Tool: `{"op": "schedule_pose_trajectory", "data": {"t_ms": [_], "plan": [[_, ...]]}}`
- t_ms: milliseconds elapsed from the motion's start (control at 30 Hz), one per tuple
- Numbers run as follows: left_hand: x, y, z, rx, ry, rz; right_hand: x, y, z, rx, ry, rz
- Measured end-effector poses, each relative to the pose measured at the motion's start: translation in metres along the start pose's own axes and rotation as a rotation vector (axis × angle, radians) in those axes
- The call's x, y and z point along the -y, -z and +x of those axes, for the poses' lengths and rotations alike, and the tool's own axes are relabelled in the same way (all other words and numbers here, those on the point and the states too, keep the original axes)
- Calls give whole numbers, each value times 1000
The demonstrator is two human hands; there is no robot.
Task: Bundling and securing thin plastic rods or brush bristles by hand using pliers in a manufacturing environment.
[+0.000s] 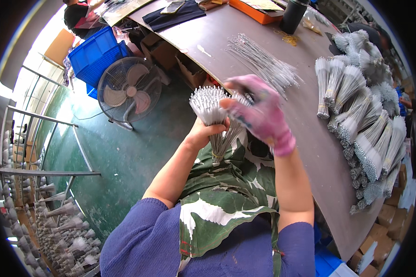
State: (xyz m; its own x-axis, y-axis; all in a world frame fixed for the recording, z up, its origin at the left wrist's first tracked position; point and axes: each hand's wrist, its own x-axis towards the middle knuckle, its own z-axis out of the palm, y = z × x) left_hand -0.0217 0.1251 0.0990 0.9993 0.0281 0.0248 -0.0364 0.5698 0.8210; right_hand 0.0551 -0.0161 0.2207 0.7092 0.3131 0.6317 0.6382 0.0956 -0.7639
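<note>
A thick bundle of thin wire brushes (pixel 209 105) with white bristle tips stands upright in front of my apron. Bare fingers of my left hand (pixel 207 133) are wrapped round it below the bristles. Its wire stems run down to a yellowish band near the apron. Beside the tips, on the right, is my right hand (pixel 261 110) in a pink, stained glove, slightly blurred. Its thumb and curved fingers are apart, the thumb close to the bristles; I make out nothing gripped between them. Loose wire brushes (pixel 266 62) lie spread on the table beyond this hand.
Many tied brush bundles (pixel 356 111) are piled on the table's right side. The brown table (pixel 309 115) also bears a black bottle (pixel 293 16), an orange tray (pixel 259 14) and yellow bands (pixel 287 38). A floor fan (pixel 131 91), blue crates (pixel 94 55) and a metal rack (pixel 51 173) stand left.
</note>
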Motion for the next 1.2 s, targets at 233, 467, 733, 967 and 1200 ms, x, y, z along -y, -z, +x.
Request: {"op": "schedule_pose_trajectory", "data": {"t_ms": [233,467,733,967,1200], "plan": [[7,12,0,-111,27,-39,-18,23,40,695,-355,-223],[10,15,4,-87,-2,-20,-26,21,38,758,-363,27],[7,4,0,-174,-54,63,-30,27,39,771,-462,-126],[6,4,0,-183,-46,97,-27,35,40,817,-412,-255],[6,2,1,-168,-8,70,-39,25,33,666,-346,-94]]}}
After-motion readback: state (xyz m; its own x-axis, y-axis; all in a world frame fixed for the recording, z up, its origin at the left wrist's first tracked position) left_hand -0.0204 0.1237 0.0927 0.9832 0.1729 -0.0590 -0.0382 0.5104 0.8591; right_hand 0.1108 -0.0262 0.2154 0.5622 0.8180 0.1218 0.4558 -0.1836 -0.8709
